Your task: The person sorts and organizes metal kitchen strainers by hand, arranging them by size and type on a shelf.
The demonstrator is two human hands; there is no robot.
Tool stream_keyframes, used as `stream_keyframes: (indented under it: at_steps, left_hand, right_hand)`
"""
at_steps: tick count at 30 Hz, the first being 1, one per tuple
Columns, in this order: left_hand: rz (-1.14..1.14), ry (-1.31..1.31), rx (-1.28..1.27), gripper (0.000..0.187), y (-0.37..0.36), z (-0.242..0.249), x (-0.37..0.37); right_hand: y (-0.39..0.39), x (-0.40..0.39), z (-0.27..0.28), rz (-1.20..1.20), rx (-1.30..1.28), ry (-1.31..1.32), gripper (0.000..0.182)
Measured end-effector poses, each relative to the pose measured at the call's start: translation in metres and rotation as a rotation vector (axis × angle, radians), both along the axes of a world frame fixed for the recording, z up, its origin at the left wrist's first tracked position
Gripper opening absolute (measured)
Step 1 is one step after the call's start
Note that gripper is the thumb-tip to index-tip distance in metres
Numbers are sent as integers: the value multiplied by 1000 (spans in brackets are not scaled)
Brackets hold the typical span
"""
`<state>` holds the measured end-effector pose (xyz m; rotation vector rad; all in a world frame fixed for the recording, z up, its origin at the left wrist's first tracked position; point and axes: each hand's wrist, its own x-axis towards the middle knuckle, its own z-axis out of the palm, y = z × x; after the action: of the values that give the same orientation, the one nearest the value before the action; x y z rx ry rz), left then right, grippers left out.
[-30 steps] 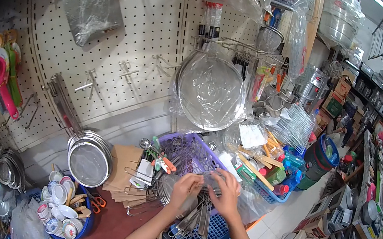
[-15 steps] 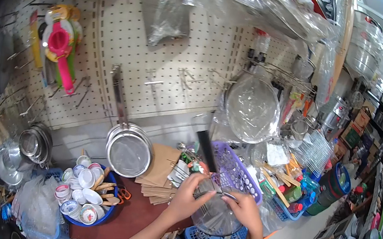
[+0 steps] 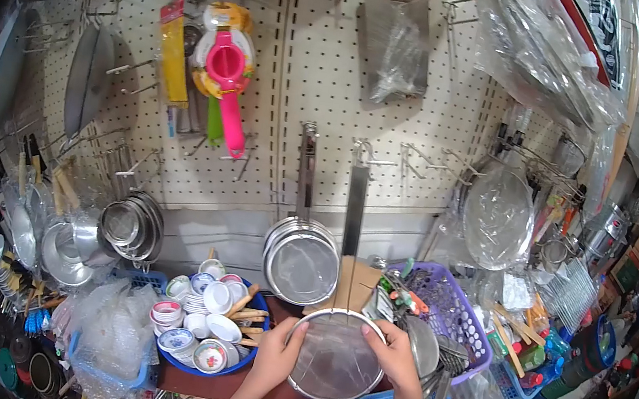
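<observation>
A round wire-mesh strainer with a metal rim is held low in front of the pegboard. Its long dark handle points straight up, and its top end is at a wall hook. My left hand grips the rim on the left side, thumb on the edge. On the right side of the rim my right hand is closed, its thumb also on the edge. Just left of the handle, several similar strainers hang from another hook.
A blue basket of small bowls stands at the left, beside plastic-wrapped goods. A purple basket with utensils is at the right. Pink and green tools hang on the pegboard. A wrapped oval strainer hangs right.
The view has turned left. The strainer's handle, tilted before, is now upright near a hook, and the mesh bowl faces me. Both hands have shifted to the sides of the rim.
</observation>
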<state>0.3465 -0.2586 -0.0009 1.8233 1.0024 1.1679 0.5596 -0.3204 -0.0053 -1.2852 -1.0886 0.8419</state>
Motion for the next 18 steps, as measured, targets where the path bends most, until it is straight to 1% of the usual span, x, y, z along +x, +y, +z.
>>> stream_keyframes:
  at_steps: [1,4,7,9,12,15,18]
  left_hand:
    - [52,-16,53,27,8,-2,-5]
    - [73,-49,-12,26,31,-6,-19]
    - [101,-78,-7,27,51,-9,-27]
    - [113,-63,-17,28,57,-4,-30]
    - [121,-58,32,28,71,-10,-33]
    - [108,-10,5,28,81,-10,-34]
    - [105,-26,-38,28,96,-21,-30]
  right_hand:
    - [10,-6,-6,-26,34,-15,21]
    - [42,-31,-22,-126,151,-29,23]
    - [64,-38,-26,-121,71,-34,23]
    - [73,-43,-25,-112,103,-22,24]
    - [91,-44,-38,-114,104,-5,24]
    - [103,-44,-47,-118,89,23,24]
    - [113,-40,-52,-125,55,32,24]
